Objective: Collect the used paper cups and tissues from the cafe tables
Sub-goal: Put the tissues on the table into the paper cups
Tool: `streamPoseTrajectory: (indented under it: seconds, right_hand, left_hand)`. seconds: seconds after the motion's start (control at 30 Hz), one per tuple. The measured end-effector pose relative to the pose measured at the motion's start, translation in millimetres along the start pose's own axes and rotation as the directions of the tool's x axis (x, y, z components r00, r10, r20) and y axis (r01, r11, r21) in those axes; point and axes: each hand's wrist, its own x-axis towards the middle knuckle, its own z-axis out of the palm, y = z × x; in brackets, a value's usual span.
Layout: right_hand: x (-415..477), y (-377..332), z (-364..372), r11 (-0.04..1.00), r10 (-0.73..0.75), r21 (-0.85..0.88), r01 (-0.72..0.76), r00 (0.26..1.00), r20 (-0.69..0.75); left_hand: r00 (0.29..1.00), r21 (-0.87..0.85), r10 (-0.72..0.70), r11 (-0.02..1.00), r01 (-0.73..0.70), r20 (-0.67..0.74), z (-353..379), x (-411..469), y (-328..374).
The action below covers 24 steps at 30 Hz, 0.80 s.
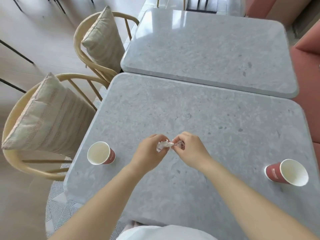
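Note:
Over the middle of the near grey marble table (190,118), my left hand (149,149) grips a crumpled white tissue (163,145). My right hand (188,148) is right beside it, its fingertips pinching the tissue's right end along with a small crumpled scrap. A red paper cup (101,153) with a white inside stands upright near the table's left edge. A second red paper cup (287,172) stands near the right edge. Both cups look empty and neither hand touches them.
A second marble table (207,45) butts against the far side of the near one. Two wooden chairs with striped cushions (50,115) (103,40) stand along the left. A pink bench seat (310,70) runs along the right.

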Motion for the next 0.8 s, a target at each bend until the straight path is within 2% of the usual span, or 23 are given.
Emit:
streamPoseTrajectory:
  seconds: [0.3, 0.43, 0.57, 0.8]
  right_hand:
    - [6.7, -97.8, 71.4, 0.996, -0.085, 0.042, 0.084, 0.996, 0.016]
    - [16.2, -135.7, 105.6, 0.992, -0.117, 0.044, 0.116, 0.993, 0.029]
    - [23.9, -157.0, 133.9, 0.996, -0.088, 0.014, 0.087, 0.995, 0.042]
    - [30.0, -171.2, 157.4, 1.0, -0.006, -0.012, 0.007, 0.998, 0.058]
  left_hand:
    - [0.993, 0.086, -0.056, 0.994, 0.065, -0.102, -95.2, -50.2, -63.7]
    - [0.991, 0.095, -0.098, 0.99, 0.107, -0.088, -129.3, -66.2, -94.8]
    - [0.99, 0.148, -0.099, 0.983, 0.112, -0.097, -144.8, -73.0, -120.2]
    - [0.999, 0.087, -0.048, 0.995, 0.048, -0.005, -151.3, -68.2, -143.2]
